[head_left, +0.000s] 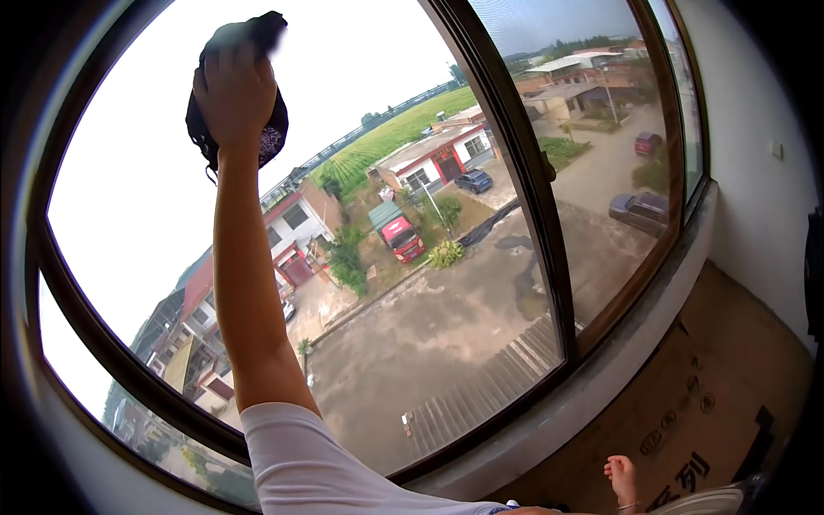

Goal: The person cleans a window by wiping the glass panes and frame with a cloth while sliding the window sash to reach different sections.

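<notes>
Window: brown-framed, with a dark mullion (524, 172); pale sill (549, 438) below, pale wall (755, 94) to the right, printed cardboard (678, 378) low down beside the sill.
Outside: paved yard (412, 318), parked red-cabbed truck (400, 239), bright sky behind the upper part.
Dark cloth: (275, 124) high on the left pane (369, 60), bunched under the palm, patterned patch at its lower right, loose bit hanging lower left. Looks pressed to the glass; actual contact not confirmable from this angle.
Left hand: (236, 94) arm up near full stretch, back of hand to camera. Grip is closed over the cloth, fingers laid along it.
Right hand: (621, 481) low, in front of the cardboard, fingers part-curled. Can't tell if it's closed on anything.
Cloth handling: fold the loose ends under the palm; flat hand, even pressure, overlapping strokes, corners by fingertip.
Reach: near its limit, I'd judge; shift the feet rather than lean.
Glare: sky likely hides streaks; check from an angle.
</notes>
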The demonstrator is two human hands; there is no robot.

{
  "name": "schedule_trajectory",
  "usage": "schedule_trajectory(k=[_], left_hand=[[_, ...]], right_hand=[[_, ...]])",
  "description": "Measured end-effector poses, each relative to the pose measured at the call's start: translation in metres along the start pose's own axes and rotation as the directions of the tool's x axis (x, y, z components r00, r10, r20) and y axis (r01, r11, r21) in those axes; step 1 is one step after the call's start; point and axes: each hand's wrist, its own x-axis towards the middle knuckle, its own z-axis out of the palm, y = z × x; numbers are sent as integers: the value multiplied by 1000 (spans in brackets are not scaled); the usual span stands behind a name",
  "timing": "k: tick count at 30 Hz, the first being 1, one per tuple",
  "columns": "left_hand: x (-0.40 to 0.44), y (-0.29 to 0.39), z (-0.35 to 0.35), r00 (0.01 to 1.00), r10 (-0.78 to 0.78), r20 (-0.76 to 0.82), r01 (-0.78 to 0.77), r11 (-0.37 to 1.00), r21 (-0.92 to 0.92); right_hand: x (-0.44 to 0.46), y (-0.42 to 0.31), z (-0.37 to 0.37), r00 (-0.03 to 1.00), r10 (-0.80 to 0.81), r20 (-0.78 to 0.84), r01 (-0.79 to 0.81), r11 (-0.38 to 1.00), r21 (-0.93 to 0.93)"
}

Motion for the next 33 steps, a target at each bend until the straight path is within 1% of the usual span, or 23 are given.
schedule_trajectory(k=[1,2,7,8,9,10,11,12,13,14,16,18,20,21,22,23,24,25,26,27,28,30,33], left_hand=[[1,3,4,999,-5,39,4,1000,31],[1,6,8,997,-9,79,4,998,61],[12,6,20,982,182,44,-187,973,139],[16,12,18,981,185,56,-191,975,118],[24,20,4,995,68,72,-60,992,-114],[32,30,-12,992,-45,122,83,939,-333],[38,39,-25,969,-144,199,229,821,-523],[40,48,-31,929,-221,296,367,644,-671],[36,56,-15,959,-204,198,282,586,-760],[32,68,-16,956,-187,226,293,563,-773],[25,92,-22,994,-33,103,93,748,-657],[14,114,-35,989,149,-4,-131,857,-499],[-1,149,-68,964,264,-38,-252,855,-452],[-7,172,-105,958,239,157,-131,855,-501],[-18,192,-130,912,224,345,-12,853,-522],[-45,222,-135,956,179,232,-36,856,-515],[-54,243,-164,850,264,455,70,801,-595],[-59,251,-150,946,313,86,-248,869,-428],[-83,275,-166,928,332,166,-202,828,-524],[-99,298,-188,924,344,167,-174,768,-616],[-114,317,-205,895,371,247,-126,742,-659],[-135,347,-244,850,386,357,-59,745,-665],[-176,381,-284,825,452,338,-59,664,-745]], right_hand=[[4,4,0,999,-44,4,44,999,32],[6,7,-1,1000,-29,2,29,999,31],[12,-14,-5,993,-116,22,117,993,-24],[12,-18,-4,989,-141,32,142,989,-32],[12,-23,-2,993,-117,26,118,992,-43],[11,-27,0,991,-128,41,129,991,-40],[12,-30,1,989,-137,57,139,990,-36],[15,-28,2,986,-148,71,151,988,-44],[15,-25,3,985,-154,83,158,986,-49],[12,-27,5,984,-152,91,157,986,-49],[8,-34,7,986,-131,107,139,988,-65],[7,-26,6,986,-129,108,135,989,-55],[1,-17,3,986,-133,97,139,989,-54],[-1,-9,-1,987,-132,94,136,990,-39],[-9,-9,-4,990,-109,87,113,993,-45],[-13,-2,-10,993,-88,82,92,994,-53],[-16,5,-16,994,-77,74,81,995,-57],[-20,13,-22,997,-56,58,59,997,-47],[-26,20,-28,999,-40,32,42,998,-46],[-31,27,-35,1000,-27,5,28,999,-46],[-36,30,-41,1000,-12,-16,11,999,-35],[-49,36,-54,996,-20,-90,9,994,-113],[-69,43,-67,979,28,-201,-53,992,-118]])
